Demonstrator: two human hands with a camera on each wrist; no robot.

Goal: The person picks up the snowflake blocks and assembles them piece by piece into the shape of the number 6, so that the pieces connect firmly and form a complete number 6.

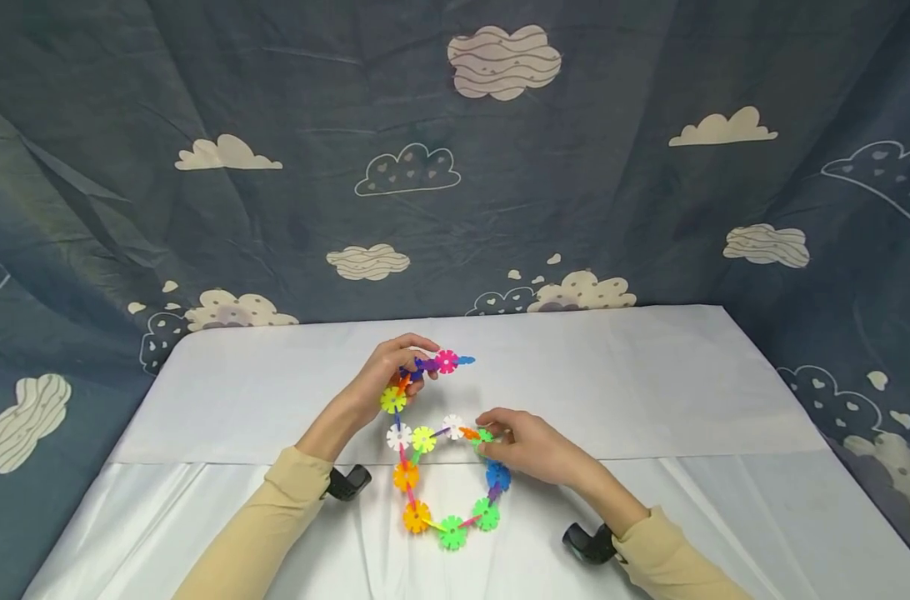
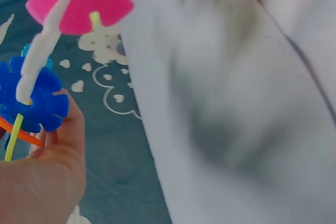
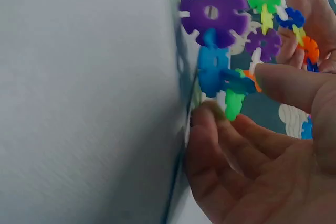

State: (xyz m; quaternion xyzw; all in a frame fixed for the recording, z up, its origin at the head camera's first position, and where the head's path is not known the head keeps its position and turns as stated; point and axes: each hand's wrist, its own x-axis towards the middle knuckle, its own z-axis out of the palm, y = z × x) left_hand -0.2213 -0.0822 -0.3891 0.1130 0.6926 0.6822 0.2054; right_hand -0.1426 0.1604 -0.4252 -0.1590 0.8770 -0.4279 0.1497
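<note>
A chain of interlocking flower-shaped plastic discs (image 1: 406, 477), in many colours, hangs between both hands and forms a loop below them. With curled fingers my left hand (image 1: 383, 379) grips its upper part by a dark blue disc (image 2: 34, 98). A short end with a pink disc (image 1: 447, 361) and a light blue disc (image 1: 465, 360) juts out past those fingers to the right. My right hand (image 1: 533, 446) pinches the loop's right side at a green disc (image 1: 485, 437), beside an orange one. In the right wrist view, a purple disc (image 3: 214, 11) hangs beyond the fingertips.
A white cloth (image 1: 612, 375) covers the table, with a seam running across it. Behind and at both sides hangs a dark blue-grey curtain (image 1: 395, 83) with cloud prints. Each wrist wears a black camera mount (image 1: 590, 543).
</note>
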